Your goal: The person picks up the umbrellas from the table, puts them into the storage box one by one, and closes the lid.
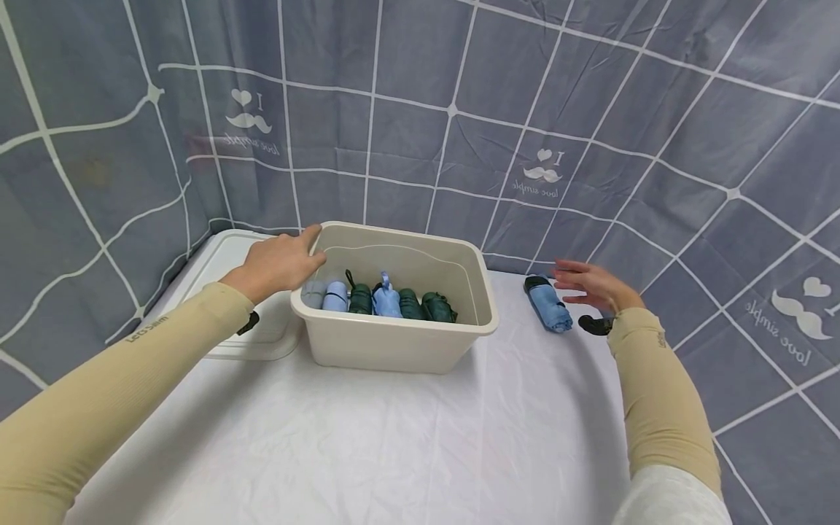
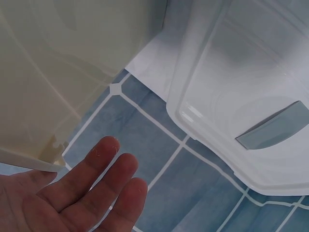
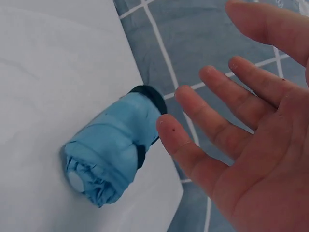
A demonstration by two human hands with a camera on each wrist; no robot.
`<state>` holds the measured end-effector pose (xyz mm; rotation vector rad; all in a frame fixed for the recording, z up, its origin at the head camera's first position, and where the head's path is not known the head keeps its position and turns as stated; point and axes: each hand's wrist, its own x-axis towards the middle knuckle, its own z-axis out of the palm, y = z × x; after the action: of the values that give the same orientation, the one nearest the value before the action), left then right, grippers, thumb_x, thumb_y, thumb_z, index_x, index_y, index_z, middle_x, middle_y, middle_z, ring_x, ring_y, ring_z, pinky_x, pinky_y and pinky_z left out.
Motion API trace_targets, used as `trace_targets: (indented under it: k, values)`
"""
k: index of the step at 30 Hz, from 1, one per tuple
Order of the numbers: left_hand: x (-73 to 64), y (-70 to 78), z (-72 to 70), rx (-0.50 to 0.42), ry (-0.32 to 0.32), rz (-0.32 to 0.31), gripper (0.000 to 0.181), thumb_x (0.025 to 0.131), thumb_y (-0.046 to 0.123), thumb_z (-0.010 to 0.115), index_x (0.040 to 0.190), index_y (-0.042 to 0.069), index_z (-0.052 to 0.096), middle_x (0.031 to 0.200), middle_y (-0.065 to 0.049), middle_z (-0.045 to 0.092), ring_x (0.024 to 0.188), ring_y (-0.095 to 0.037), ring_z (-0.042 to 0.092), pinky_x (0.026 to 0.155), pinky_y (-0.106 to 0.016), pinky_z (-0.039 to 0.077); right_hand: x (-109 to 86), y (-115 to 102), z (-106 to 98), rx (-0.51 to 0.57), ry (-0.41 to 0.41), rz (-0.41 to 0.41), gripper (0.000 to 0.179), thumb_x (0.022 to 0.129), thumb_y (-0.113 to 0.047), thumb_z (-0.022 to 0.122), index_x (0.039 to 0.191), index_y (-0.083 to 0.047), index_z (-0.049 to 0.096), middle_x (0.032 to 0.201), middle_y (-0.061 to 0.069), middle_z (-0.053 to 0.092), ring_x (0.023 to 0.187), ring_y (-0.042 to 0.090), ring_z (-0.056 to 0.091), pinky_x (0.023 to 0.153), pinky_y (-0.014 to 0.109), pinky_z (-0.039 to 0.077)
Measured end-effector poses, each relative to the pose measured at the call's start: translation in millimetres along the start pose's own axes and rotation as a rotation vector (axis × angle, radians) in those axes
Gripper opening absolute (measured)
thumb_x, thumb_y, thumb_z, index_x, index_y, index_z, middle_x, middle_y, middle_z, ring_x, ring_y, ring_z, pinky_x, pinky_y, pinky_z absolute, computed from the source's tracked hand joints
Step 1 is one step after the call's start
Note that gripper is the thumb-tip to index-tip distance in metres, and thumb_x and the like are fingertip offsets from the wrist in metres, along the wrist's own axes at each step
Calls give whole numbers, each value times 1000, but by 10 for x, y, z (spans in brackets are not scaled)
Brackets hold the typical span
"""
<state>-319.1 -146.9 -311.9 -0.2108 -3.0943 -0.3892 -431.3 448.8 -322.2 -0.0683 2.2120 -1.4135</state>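
My left hand grips the left back corner of a beige storage bin, thumb inside and fingers outside the rim. Several fingers of this left hand hang away from the bin wall. Inside the bin stands a row of folded umbrellas, among them a light blue umbrella and a dark green umbrella. A blue folded umbrella with a dark end lies on the table, to the right of the bin. Beside it hovers my right hand, fingers spread, holding nothing; in the right wrist view the same umbrella sits near the fingertips.
A white lid lies left of the bin, partly behind my left forearm; its underside and a grey handle show in the left wrist view. White cloth covers the table. A grey-blue checked curtain hangs behind and at both sides.
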Motion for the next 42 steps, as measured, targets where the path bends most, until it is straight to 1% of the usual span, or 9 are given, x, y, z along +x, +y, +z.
trace_targets:
  k: [3, 5, 8, 11, 14, 22, 31, 37, 42]
  values:
    - [2, -13, 12, -1, -3, -2, 66, 101, 42, 35, 158, 10, 24, 116, -26, 68, 93, -41, 69, 58, -52, 50, 10, 57, 6, 8, 9, 5, 70, 107, -23, 50, 163, -11, 10, 168, 17, 16, 112, 3, 55, 119, 57, 26]
    - [-1, -18, 19, -1, -6, -3, 66, 101, 42, 35, 158, 10, 24, 116, -26, 68, 93, -40, 69, 58, -52, 50, 11, 94, 14, 15, 21, 5, 69, 107, -22, 49, 163, -10, 10, 168, 18, 16, 114, 5, 55, 119, 57, 26]
    - [-1, -29, 26, 0, -2, -6, 66, 101, 42, 36, 158, 10, 25, 116, -25, 69, 93, -40, 69, 58, -52, 50, 15, 146, 18, 29, 41, 3, 68, 107, -21, 49, 163, -10, 11, 167, 18, 18, 130, 19, 50, 119, 57, 26]
    - [5, -31, 21, 0, 4, 0, 66, 101, 41, 36, 158, 11, 25, 116, -25, 69, 94, -40, 69, 58, -52, 50, 22, 198, 4, 33, 53, 6, 69, 107, -21, 49, 163, -10, 8, 167, 20, 16, 147, 35, 32, 119, 57, 24]
    - [17, -17, 6, -1, 8, 5, 66, 101, 42, 36, 158, 11, 24, 117, -25, 69, 96, -41, 69, 59, -54, 51, 24, 254, -21, 41, 75, 13, 70, 108, -21, 48, 163, -9, 7, 167, 21, 15, 152, 40, 20, 120, 57, 22]
    - [7, -20, 5, -6, 4, -4, 65, 101, 41, 36, 158, 12, 24, 120, -26, 68, 97, -42, 69, 59, -54, 50, 37, 387, -21, 33, 140, 19, 73, 107, -26, 50, 163, -8, 7, 166, 21, 16, 152, 40, 20, 119, 59, 24]
    - [-1, -24, 21, -6, 0, -2, 65, 101, 41, 36, 158, 12, 25, 115, -24, 70, 93, -40, 69, 58, -52, 50, 79, 560, -5, 97, 221, 90, 78, 103, -26, 56, 163, -11, 8, 167, 18, 17, 154, 36, 17, 120, 60, 20]
    - [-13, -4, 3, -10, -4, -11, 65, 101, 41, 36, 159, 13, 23, 119, -26, 68, 95, -41, 69, 60, -54, 51, 160, 633, 40, 115, 281, 140, 76, 103, -24, 57, 163, -14, 12, 166, 15, 24, 153, 34, 20, 120, 60, 21]
    - [-7, -6, 7, -11, -5, -12, 66, 101, 42, 35, 159, 13, 23, 121, -27, 67, 97, -42, 69, 60, -54, 51, 212, 689, 83, 115, 318, 181, 75, 102, -24, 57, 163, -14, 15, 166, 16, 22, 152, 35, 22, 120, 60, 21]
